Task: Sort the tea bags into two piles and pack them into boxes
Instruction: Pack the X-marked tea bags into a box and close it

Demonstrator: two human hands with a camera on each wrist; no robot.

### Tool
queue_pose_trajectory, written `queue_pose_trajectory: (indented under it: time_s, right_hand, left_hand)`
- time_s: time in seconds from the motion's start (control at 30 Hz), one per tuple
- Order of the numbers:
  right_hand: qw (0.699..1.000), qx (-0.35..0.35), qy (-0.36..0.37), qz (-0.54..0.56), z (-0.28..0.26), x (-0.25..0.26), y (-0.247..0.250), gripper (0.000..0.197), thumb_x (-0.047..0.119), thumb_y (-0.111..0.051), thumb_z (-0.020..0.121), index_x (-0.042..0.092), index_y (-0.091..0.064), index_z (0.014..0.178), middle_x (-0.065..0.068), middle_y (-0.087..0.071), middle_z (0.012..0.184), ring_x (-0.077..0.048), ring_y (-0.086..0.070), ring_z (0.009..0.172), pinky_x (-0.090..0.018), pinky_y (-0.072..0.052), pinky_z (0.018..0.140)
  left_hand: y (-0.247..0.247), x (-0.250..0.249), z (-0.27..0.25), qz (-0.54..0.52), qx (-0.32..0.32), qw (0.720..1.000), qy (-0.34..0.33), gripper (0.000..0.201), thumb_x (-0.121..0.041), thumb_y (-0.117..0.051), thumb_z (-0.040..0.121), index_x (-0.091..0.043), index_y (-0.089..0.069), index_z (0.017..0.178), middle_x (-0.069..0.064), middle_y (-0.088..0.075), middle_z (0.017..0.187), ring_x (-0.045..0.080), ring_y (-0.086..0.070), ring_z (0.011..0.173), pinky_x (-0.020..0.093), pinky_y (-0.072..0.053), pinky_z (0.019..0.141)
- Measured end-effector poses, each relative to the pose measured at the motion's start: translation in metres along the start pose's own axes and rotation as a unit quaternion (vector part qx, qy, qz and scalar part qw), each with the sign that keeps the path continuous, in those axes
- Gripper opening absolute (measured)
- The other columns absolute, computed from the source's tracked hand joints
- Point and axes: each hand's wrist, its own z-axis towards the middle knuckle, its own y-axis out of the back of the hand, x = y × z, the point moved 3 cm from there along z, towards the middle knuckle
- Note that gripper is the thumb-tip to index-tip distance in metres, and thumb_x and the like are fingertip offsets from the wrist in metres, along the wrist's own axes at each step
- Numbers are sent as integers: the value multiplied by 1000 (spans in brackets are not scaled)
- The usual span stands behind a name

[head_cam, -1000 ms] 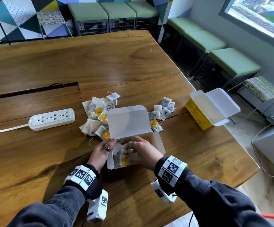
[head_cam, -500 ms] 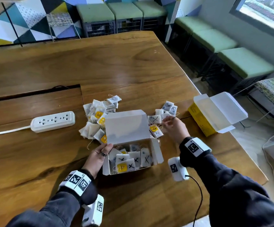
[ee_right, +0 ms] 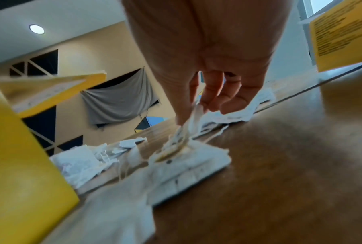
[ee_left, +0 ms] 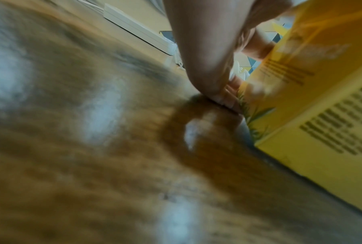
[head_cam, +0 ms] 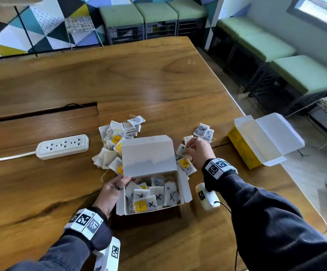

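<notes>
An open box with its white lid raised stands in front of me, with several X-marked tea bags inside. My left hand grips its left side; the left wrist view shows that hand against the box's yellow wall. My right hand reaches into the X-marked pile to the right of the box. There the right hand pinches one tea bag between thumb and forefinger. A larger pile of unmarked tea bags lies left of the lid.
A second open box, yellow outside, lies near the wooden table's right edge. A white power strip with its cable sits on the left. Green stools stand beyond the table.
My right hand left the box, where it had put a tea bag, moved up to the right pile and took hold of a tea bag. The left hand stayed on the box.
</notes>
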Motion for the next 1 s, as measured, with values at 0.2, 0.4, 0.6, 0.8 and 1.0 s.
queue_pose_trajectory:
  time_s: [0.2,0.4,0.6,0.8,1.0]
  right_hand:
    - [989,62,-51,125,-20,-23,7,21,24,-69,83,16,-60,100,-1,-58,72,-11,-53,61,-20,-42,58]
    - [994,76,-84,0,-36,-20,-18,49,32,-73,77,16,-53,118,-7,-58,119,-23,-55,111,-33,-47,93]
    - [991,106,-58,-51,-50,-14,-8,27,30,-65,84,11,-56,101,-6,-47,99,-22,-49,93,-25,-36,74]
    - [991,109,-28,79,-60,-8,6,28,29,-70,81,7,-64,98,-6,-65,96,-16,-59,80,-25,-48,72]
    - [989,107,-53,-93,-69,2,-32,43,39,-68,79,17,-57,115,-8,-35,130,-30,-29,124,-41,-35,104]
  left_hand:
    - [-1,0,0,4,-11,1000,8,10,-11,-63,83,-9,-66,93,-2,-74,75,9,-69,63,17,-55,60]
    - [0,0,-1,39,-18,999,4,7,-17,-65,81,-15,-66,88,-7,-74,74,9,-68,72,23,-51,74]
    - [2,-5,-5,79,-52,995,-16,13,-12,-53,90,-16,-65,89,-14,-72,69,10,-62,82,18,-45,70]
    - [12,-9,-15,71,-69,995,-32,19,-11,-58,83,-21,-72,74,-11,-72,64,7,-66,69,13,-50,58]
    - [22,-10,-19,62,-125,989,-45,30,-11,-57,87,-20,-71,62,-11,-67,51,6,-64,53,17,-51,52]
